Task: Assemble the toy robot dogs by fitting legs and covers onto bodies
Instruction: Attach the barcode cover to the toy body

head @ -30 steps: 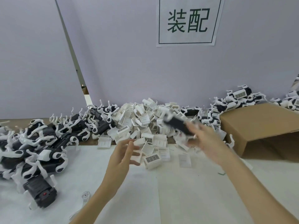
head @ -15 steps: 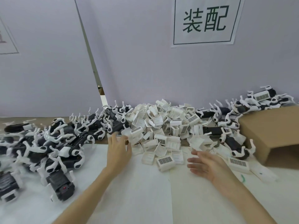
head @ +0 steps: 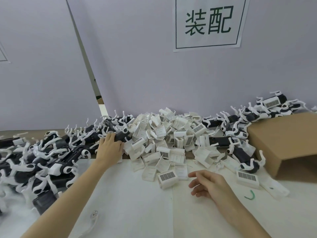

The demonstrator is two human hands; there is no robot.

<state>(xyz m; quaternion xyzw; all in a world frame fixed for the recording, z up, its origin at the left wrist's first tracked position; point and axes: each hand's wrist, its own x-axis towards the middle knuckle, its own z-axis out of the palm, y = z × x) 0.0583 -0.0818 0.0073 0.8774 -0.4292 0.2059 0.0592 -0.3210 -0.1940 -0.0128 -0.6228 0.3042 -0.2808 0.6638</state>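
Note:
A heap of black toy dog bodies with white legs (head: pixel 51 160) covers the left of the table. My left hand (head: pixel 109 148) reaches into its far right end, and the fingers lie on one black body (head: pixel 122 137); I cannot see a firm grip. White covers with barcode labels (head: pixel 171 138) are piled in the middle. My right hand (head: pixel 209 184) hovers low over the white sheet, fingers loosely curled, holding nothing, just right of one labelled cover (head: pixel 167 177). More dogs with covers fitted (head: pixel 247 158) lie at the right.
An open cardboard box (head: pixel 288 143) lies on its side at the right edge. A loose white leg (head: pixel 93 219) and a small green wire piece (head: pixel 250 195) lie on the sheet near me. A purple wall with a paper sign (head: pixel 209 23) closes the back.
A second ago my right hand held a black body; now it is empty and lower. My left hand has moved forward and left onto the pile of black bodies.

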